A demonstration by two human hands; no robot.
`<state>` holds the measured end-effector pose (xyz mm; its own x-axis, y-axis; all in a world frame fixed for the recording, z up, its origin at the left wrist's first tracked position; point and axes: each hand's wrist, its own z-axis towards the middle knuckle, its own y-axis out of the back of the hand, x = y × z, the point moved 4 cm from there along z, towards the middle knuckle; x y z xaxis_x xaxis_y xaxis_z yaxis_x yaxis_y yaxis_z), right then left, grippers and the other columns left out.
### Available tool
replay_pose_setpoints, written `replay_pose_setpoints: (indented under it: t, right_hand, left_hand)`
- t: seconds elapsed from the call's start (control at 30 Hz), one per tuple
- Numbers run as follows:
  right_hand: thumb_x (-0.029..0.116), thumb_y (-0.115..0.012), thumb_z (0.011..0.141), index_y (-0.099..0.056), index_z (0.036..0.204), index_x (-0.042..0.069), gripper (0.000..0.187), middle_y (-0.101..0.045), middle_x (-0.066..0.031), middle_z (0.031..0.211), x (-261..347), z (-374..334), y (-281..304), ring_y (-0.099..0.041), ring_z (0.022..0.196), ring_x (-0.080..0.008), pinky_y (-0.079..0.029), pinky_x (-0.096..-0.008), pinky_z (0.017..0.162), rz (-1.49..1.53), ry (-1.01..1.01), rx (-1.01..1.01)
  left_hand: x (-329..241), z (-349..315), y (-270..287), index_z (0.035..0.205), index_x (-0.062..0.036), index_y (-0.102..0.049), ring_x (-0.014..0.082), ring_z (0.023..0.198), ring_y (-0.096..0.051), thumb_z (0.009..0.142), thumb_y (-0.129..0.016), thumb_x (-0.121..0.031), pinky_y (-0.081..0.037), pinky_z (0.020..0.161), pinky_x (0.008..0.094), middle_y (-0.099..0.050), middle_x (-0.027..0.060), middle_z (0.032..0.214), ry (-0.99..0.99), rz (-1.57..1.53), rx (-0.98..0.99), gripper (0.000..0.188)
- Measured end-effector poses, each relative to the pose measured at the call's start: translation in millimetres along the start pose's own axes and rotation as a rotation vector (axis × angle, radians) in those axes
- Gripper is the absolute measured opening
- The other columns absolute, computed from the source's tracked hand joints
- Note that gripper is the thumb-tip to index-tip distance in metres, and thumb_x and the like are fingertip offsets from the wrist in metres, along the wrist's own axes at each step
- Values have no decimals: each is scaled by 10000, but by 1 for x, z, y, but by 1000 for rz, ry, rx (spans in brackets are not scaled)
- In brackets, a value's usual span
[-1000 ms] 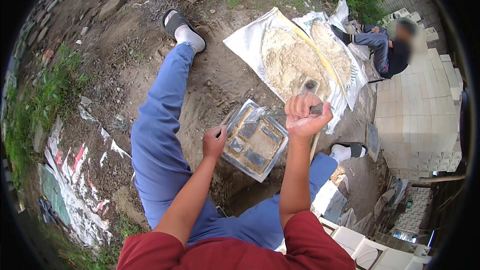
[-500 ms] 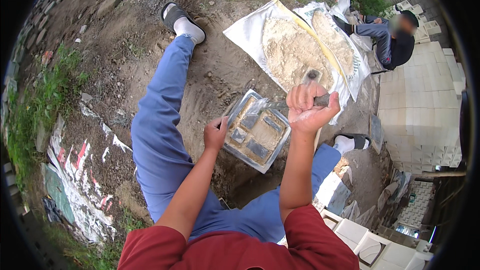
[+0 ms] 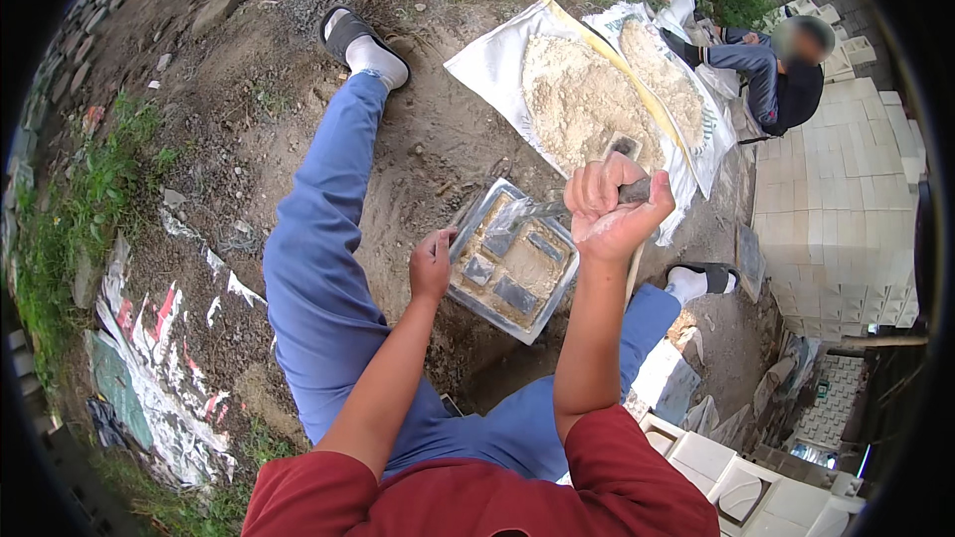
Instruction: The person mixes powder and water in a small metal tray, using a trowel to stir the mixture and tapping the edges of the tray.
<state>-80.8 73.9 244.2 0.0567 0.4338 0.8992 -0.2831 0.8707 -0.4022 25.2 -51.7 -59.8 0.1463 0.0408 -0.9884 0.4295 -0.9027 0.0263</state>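
My left hand (image 3: pixel 431 264) is closed at the left edge of a rectangular metal-rimmed mould (image 3: pixel 464 295), which sits tilted between my legs. Pale sandy material fills the mould around several dark rectangular inserts (image 3: pixel 515 295). My right hand (image 3: pixel 615 204) is wrapped round the dark handle of a trowel-like tool (image 3: pixel 542 210). Its flat metal part stretches left over the mould's upper portion, and its outline there is hard to make out. Just beyond my right fingers shows a small pale square piece with a dark spot (image 3: pixel 623 146); whether it belongs to the tool I cannot tell.
Two white sacks bearing pale powder (image 3: pixel 572 89) lie spread beyond my right hand. At far right a person (image 3: pixel 786 80) sits near stacked cream blocks (image 3: pixel 831 219). More cream blocks (image 3: pixel 701 459) stand close by my right elbow. Torn plastic sheeting (image 3: pixel 164 388) covers ground at left.
My right hand and the tool have shifted slightly left. My left hand has moved very little at the mould's edge. The seated person's head has turned a little.
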Motion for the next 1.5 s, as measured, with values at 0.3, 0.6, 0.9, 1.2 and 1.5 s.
replay_pose_setpoints:
  t: [0.3, 0.6, 0.9, 1.2, 1.5]
  right_hand:
    - [682, -340, 969, -323, 598, 124, 671, -303, -3, 512, -68, -19, 20, -250, 477, -142, -199, -311, 477, -174, -61, 58]
    - [709, -356, 941, -335, 600, 117, 684, -308, -9, 511, -74, -46, 19, -241, 471, -138, -204, -318, 483, -51, 28, 50]
    - [677, -378, 954, -315, 593, 109, 677, -282, -2, 523, -24, -57, -7, -262, 481, -151, -215, -322, 486, -39, 50, 34]
    - [655, -374, 970, -325, 579, 102, 679, -308, -8, 520, -41, -62, 5, -263, 476, -143, -208, -319, 476, -4, 76, 22]
    - [711, -347, 958, -324, 593, 117, 698, -299, -2, 510, -72, -67, 13, -232, 463, -145, -211, -327, 478, -130, 5, 53]
  left_hand:
    - [17, 4, -6, 1102, 23, -745, 259, 972, -739, 1125, -345, -346, -541, 912, 353, -768, 158, 1020, 61, -119, 27, 544]
    - [26, 3, -15, 1094, 47, -751, 259, 999, -741, 1129, -276, -428, -534, 938, 355, -775, 156, 1024, 106, -209, 49, 673]
    - [38, 5, -11, 1129, 80, -727, 216, 1026, -715, 1125, -261, -492, -503, 989, 326, -759, 136, 1063, 145, -433, 77, 738]
    - [35, 5, -9, 1137, 76, -726, 220, 1033, -715, 1127, -240, -484, -508, 981, 332, -755, 143, 1089, 150, -451, 96, 741]
    - [26, 3, -14, 1187, 121, -676, 251, 1101, -689, 1108, -197, -564, -477, 1047, 351, -725, 180, 1165, 202, -480, 168, 840]
